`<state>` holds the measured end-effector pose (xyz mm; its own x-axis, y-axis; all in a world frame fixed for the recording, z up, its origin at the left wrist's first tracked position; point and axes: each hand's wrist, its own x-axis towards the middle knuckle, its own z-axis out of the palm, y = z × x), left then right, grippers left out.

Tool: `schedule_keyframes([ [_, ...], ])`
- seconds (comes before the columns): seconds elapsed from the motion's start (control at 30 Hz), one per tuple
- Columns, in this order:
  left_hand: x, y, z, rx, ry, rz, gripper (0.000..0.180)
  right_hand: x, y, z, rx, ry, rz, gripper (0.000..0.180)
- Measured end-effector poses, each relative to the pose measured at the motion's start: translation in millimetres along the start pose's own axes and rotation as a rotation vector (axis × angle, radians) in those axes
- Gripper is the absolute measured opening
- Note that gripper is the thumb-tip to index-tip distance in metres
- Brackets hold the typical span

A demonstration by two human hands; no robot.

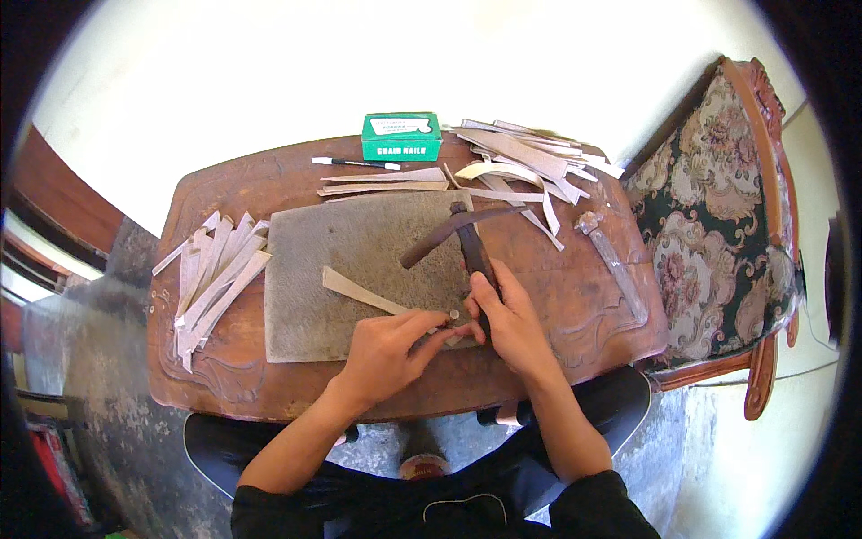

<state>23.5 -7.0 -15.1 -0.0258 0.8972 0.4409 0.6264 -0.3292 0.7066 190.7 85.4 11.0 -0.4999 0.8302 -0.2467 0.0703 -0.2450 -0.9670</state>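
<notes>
My right hand [510,314] is wrapped round the dark handle of a hammer [471,242], its long curved head raised over a grey stone slab [301,242]. My left hand [388,346] is closed in a pinch near the slab's front edge. Between its fingertips is a small, pale, round-headed piece that looks like a nail [454,314]. A tapered beige strip [355,289] lies across the slab, its right end running under the left fingers. The fingertips of both hands nearly meet at the small piece.
The slab rests on a carved wooden table [584,314]. Strips lie piled at left [215,269] and back right [521,157]. Behind the slab are a green box [401,137] and a pen [356,163]. A plastic-wrapped tool [615,265] lies at right, beside a floral chair [714,225].
</notes>
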Motion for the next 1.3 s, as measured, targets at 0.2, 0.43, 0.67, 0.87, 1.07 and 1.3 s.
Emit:
schedule_keyframes([
  [0.2, 1.4, 1.3, -2.1, -0.07, -0.003, -0.042, 0.017, -13.8, -24.1, -12.3, -0.08, 0.021, -0.125, 0.035],
  [0.43, 0.7, 0.3, -1.6, -0.093, 0.001, -0.031, 0.016, -52.6, -72.0, -39.6, -0.55, 0.135, -0.263, 0.037],
  [0.67, 0.9, 1.3, -1.5, -0.095, -0.013, -0.041, 0.016, -82.9, -101.8, -38.1, -0.743, 0.026, -0.421, 0.043],
  [0.87, 1.5, 1.2, -0.3, -0.086, -0.014, -0.041, 0.017, -86.8, -101.9, -32.0, -0.852, -0.002, -0.6, 0.045],
  [1.07, -0.3, -1.0, 1.2, -0.089, 0.02, -0.017, 0.017, -89.4, -102.5, -34.8, -0.95, -0.019, -0.603, 0.048],
  [1.3, 0.0, -3.5, 2.2, -0.076, 0.015, -0.002, 0.018, -87.3, -105.6, -32.2, -0.927, -0.039, -0.624, 0.042],
])
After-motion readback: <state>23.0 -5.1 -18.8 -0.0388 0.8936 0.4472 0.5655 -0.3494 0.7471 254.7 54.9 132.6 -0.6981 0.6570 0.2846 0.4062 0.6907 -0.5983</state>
